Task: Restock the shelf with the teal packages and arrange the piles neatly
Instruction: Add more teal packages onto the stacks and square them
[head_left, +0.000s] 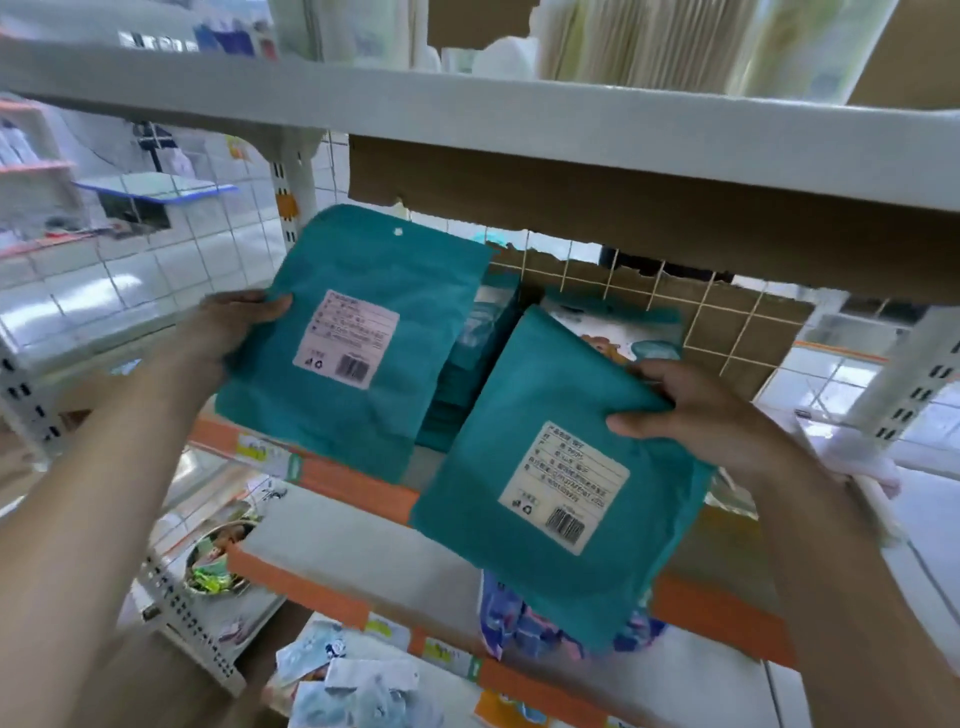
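So we're reaching both arms up and forward toward the middle shelf (358, 488), one teal package per hand. Our left hand (236, 325) is coming in from the left, grip clamped on the left edge of the left teal package (358, 332), thumb on top and fingers tucked behind, holding it tilted with its hang hole pointing far and up. Our right hand (696, 410) is coming in from the right, grip pinched on the right edge of the right teal package (550, 467), thumb lying across the face; that one's hanging lower and nearer to us, over the shelf's orange front strip.

Both packs are showing their backs: a pale sticker (347, 339) on the left one and another sticker (563, 486) on the right one, each with a barcode at the lower right corner. The print's too blurry to read.

Between and behind the two packs, a stack of teal packages (457, 374) is already sitting on the shelf, near the wire grid back panel (727, 312).
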